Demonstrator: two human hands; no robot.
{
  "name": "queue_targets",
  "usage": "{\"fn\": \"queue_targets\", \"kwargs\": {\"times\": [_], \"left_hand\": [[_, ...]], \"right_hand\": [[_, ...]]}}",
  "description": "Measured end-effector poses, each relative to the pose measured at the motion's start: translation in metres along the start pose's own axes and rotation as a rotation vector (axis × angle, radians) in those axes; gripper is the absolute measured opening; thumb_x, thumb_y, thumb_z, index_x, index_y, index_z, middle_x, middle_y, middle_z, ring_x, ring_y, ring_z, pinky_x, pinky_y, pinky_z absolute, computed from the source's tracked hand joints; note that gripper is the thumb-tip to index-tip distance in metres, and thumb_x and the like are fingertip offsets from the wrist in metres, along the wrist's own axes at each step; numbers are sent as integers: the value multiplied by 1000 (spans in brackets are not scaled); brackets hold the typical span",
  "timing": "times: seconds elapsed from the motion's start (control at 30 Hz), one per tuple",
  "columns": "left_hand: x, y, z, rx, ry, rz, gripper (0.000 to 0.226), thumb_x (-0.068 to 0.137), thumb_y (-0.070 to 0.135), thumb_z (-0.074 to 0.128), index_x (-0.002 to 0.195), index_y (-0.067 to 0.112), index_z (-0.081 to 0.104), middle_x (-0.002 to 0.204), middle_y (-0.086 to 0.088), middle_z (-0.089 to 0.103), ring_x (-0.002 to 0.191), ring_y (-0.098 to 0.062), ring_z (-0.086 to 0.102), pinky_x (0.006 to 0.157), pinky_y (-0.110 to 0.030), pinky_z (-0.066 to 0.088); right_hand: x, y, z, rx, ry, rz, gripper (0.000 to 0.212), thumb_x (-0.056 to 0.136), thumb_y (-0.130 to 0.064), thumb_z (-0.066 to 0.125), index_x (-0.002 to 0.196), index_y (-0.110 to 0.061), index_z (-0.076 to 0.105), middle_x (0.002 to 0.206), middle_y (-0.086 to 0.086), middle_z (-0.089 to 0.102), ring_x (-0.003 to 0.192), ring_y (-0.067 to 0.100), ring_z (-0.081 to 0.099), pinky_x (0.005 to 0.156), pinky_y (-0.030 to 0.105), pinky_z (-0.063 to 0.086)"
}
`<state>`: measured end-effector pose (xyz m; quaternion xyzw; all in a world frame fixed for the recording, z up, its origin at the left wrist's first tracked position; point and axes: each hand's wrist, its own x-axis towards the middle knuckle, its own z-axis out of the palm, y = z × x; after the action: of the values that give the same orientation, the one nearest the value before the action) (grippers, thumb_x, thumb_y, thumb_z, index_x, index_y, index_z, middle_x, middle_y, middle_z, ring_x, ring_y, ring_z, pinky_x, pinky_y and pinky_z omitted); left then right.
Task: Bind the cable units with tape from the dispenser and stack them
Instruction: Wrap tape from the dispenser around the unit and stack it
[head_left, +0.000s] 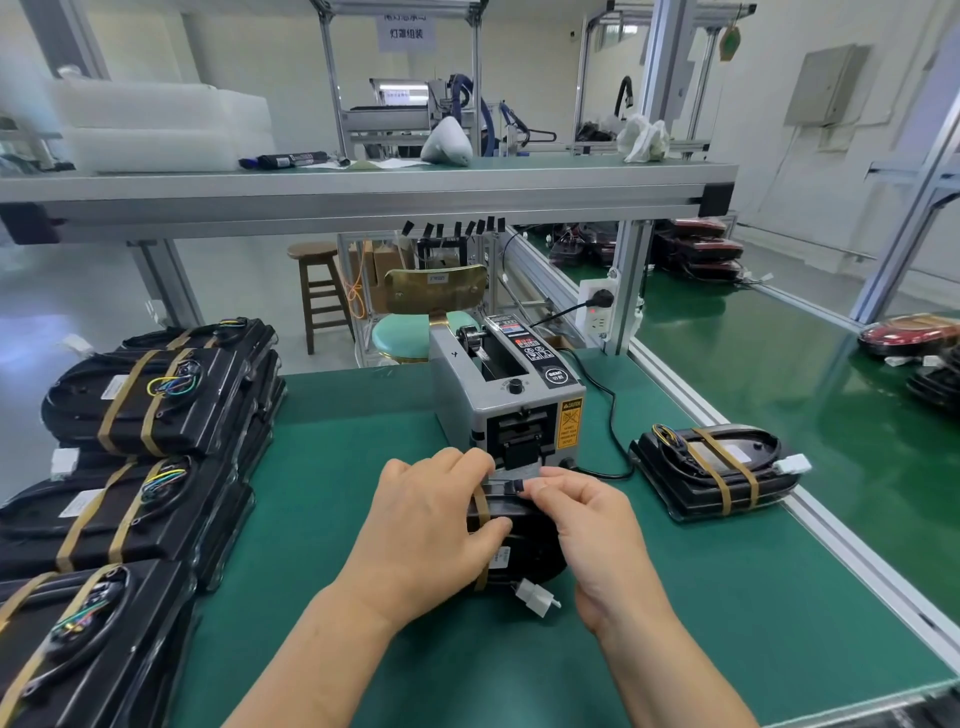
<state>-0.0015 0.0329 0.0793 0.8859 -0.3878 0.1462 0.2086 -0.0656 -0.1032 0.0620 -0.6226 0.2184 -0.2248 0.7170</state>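
**Ann:** What is the biggest thing there?

**Ben:** The green table (363, 426). Its near edge is cut off at the bottom.

**Ann:** And on its left side?

**Ben:** The stacks of bound units (150, 400). They are black, with tan tape round them and coloured wires on top. The nearest ones run out of the picture.

**Ann:** What stands in the middle?

**Ben:** The grey tape dispenser (506, 389). Hands hide the bottom of its front.

**Ann:** Where is the cable unit (530, 540)?

**Ben:** On the table, just in front of the dispenser, between the person's two hands. It is black, and most of it is hidden. A tan band (480, 506) goes round its left part.

**Ann:** What do the hands do?

**Ben:** The left hand (431, 525) lies over the unit with its fingers curled round it. The right hand (597, 530) pinches a small dark bit (519, 486) at the unit's top edge. It is too small to tell what that bit is.

**Ann:** Anything smaller?

**Ben:** A white plug (537, 597) sticks out at the unit's near side.
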Motion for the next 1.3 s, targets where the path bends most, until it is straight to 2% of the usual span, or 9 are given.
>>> {"fn": "queue_targets", "kwargs": {"times": [0.1,0.2,0.37,0.5,0.6,0.83,1.0,1.17,1.3], "left_hand": [[-1,-1,-3,-17,-12,5,32,79,47,52,104,28,57,90,13,57,82,-13,54,82,-35,39],[-3,-2,-4,-40,-5,19,29,80,44,58,103,27,59,91,13,59,83,-13,54,82,-36,39],[-4,-5,-5,-58,-2,39,25,82,43,64,100,26,60,88,14,61,83,-13,55,81,-34,39],[-6,-4,-6,-67,1,51,26,82,43,63,102,27,63,94,14,64,89,-13,59,82,-36,40],[-7,-2,-7,-75,12,48,29,80,45,59,102,27,66,96,13,67,90,-14,62,80,-38,42],[-7,-4,-6,-77,13,56,24,84,43,64,104,28,66,99,14,67,93,-13,62,82,-37,41],[-9,-3,-6,-77,31,63,24,82,41,64,101,26,67,99,14,68,91,-14,64,80,-39,43],[-10,-2,-7,-75,34,63,26,82,42,62,103,28,68,101,14,68,92,-14,64,81,-39,43],[-10,-2,-6,-73,25,66,27,84,40,65,109,32,68,101,14,68,92,-13,64,81,-37,42]], "right_hand": [[0,-1,0,-27,5,-16,29,84,-6,69,61,-20,78,110,2,68,106,20,65,97,42,51],[0,-2,0,-74,-2,-26,28,84,-7,69,61,-21,77,106,0,70,102,19,66,94,43,53],[1,-3,-2,-128,-2,-31,25,85,-10,69,63,-19,76,88,-7,73,88,16,68,69,26,52],[1,-3,-2,-198,9,-29,21,87,-14,69,68,-19,76,87,3,75,89,24,69,83,42,56],[2,-5,-3,-211,9,-20,19,86,-15,70,68,-14,75,86,6,74,89,26,69,85,46,56],[1,-6,-2,-212,25,-1,20,84,-12,70,64,-12,73,90,-1,73,89,21,68,82,40,56],[3,-6,-2,-222,32,12,19,85,-13,69,67,-11,73,83,6,74,80,22,68,71,34,55],[3,-7,-3,-204,24,16,21,85,-11,68,64,-9,72,79,9,74,67,14,64,54,21,48],[2,-8,-3,-228,11,7,21,85,-13,68,65,-11,72,76,9,73,66,14,63,60,27,51]]}}
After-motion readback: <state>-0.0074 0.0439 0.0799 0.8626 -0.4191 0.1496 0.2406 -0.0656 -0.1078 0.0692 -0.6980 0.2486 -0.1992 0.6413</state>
